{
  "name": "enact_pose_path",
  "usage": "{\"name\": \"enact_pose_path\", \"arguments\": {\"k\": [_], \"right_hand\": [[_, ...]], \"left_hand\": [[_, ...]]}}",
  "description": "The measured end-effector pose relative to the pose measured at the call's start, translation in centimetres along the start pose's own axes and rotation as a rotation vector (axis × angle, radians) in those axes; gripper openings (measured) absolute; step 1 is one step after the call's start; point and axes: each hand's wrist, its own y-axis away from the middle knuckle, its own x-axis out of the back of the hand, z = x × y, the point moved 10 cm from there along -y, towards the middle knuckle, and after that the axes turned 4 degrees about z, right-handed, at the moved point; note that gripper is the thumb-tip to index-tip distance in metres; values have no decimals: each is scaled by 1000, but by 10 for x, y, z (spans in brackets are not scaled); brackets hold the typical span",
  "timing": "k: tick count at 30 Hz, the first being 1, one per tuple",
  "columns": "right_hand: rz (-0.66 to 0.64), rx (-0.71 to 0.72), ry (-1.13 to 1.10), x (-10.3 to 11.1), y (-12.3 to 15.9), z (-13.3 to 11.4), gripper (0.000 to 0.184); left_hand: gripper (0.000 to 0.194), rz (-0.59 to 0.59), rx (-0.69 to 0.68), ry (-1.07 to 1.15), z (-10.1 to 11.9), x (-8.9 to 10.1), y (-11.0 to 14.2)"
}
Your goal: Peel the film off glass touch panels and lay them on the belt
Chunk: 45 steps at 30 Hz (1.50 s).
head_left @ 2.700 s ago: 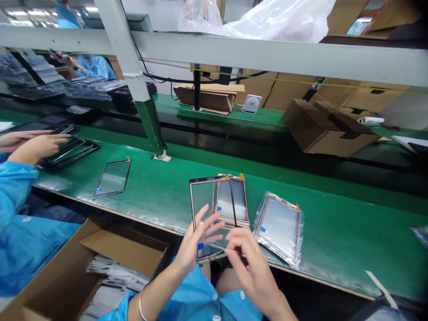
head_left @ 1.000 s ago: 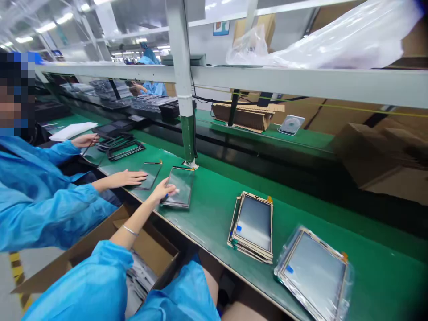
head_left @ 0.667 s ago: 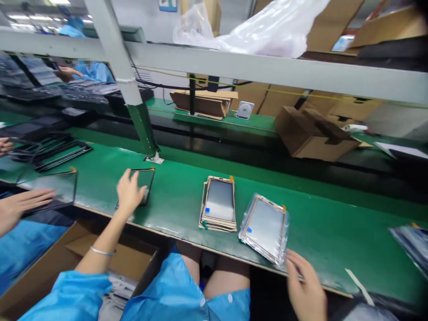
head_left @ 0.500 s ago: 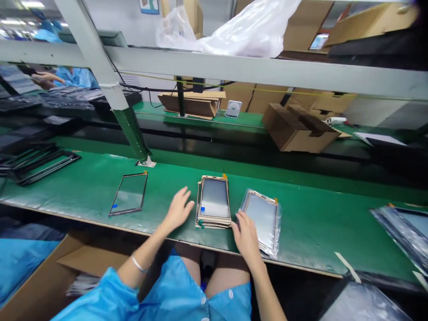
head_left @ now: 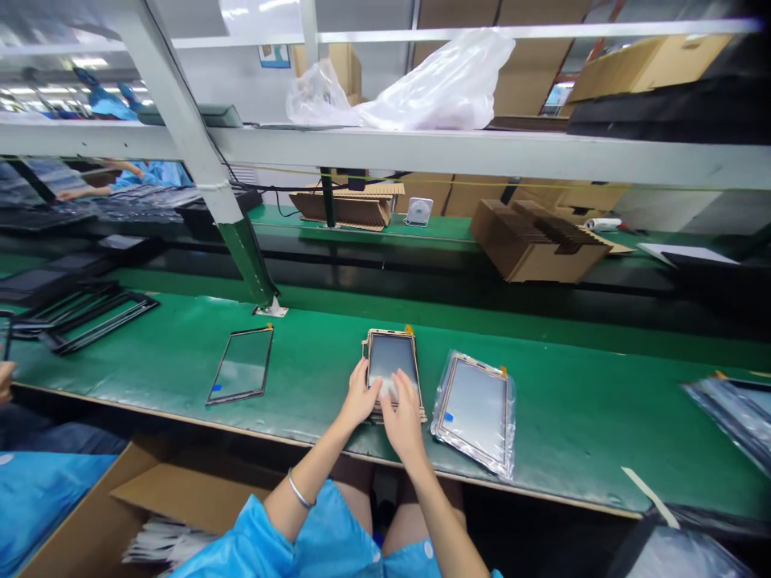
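While the person sat at a workbench covered with a green mat [head_left: 572, 433], the left hand [head_left: 360, 395] and the right hand [head_left: 402, 411] both lay on the near end of a stack of framed glass panels [head_left: 391, 357], which sat squarely on the mat close to the bench's front edge. Both hands were open, their slightly curled fingers pointing away from the person, with the right fingertips [head_left: 397, 384] on the glass of the top panel and the left fingers [head_left: 369, 377] along its near left corner; neither hand visibly closed round the stack's edges. The stack had tan card edges and a small orange tab at its far corner. Just to its right lay a similar panel in clear plastic film [head_left: 475, 405], a blue tab showing at its lower left, and well to its left lay a single unwrapped black-edged panel [head_left: 241, 365] with a blue tab of its own. Farther left sat a pile of black frames [head_left: 90, 321]. A metal bangle [head_left: 298, 490] circled the left forearm just beyond a blue sleeve [head_left: 253, 542]. Below the bench's edge, an open cardboard box [head_left: 181, 490] held white sheets [head_left: 162, 542]. At the far left edge, a co-worker's hand [head_left: 5, 381] showed beside the mat, and on the shelf beyond stood a brown carton [head_left: 539, 241].
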Motion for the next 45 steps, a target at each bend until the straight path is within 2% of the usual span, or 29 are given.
{"name": "enact_pose_path", "arguments": {"k": [2,4,8,11,15,21,24,27,29,31,36,39,42,45], "right_hand": [[-11,-22,-10,-5,-3,4,45],[-18,-33,-11,0,-8,15,45],[37,-89,62,28,-24,50,53],[16,-114,99,31,-33,68,54],[-8,-141,97,17,-31,73,63],[-21,-230,19,8,-23,78,77],[-24,-287,-46,7,-25,82,84],[-23,-340,-118,9,-29,82,89],[-26,-377,-175,17,-32,80,88],[-55,-422,-253,28,-37,76,83],[-268,-545,-500,54,-53,58,69],[-390,-580,-540,63,-62,40,65],[-460,-558,-509,69,-64,18,63],[-454,-483,-458,74,-56,-3,57]], "left_hand": [[49,-12,17,44,0,-4,-2],[47,-14,43,89,-2,-6,-8],[58,15,94,149,-6,-5,-22],[65,23,83,170,-4,-6,-27],[65,44,60,226,0,-7,-23],[55,73,134,386,10,-5,-22],[55,20,206,506,17,-17,-24],[59,-105,366,610,18,-38,-22],[61,-203,468,652,20,-46,-14],[61,-299,521,691,28,-44,0],[59,-548,553,732,54,-18,58],[57,-688,520,679,61,-6,91],[54,-734,484,621,59,1,109],[55,-745,469,592,56,4,118]]}}
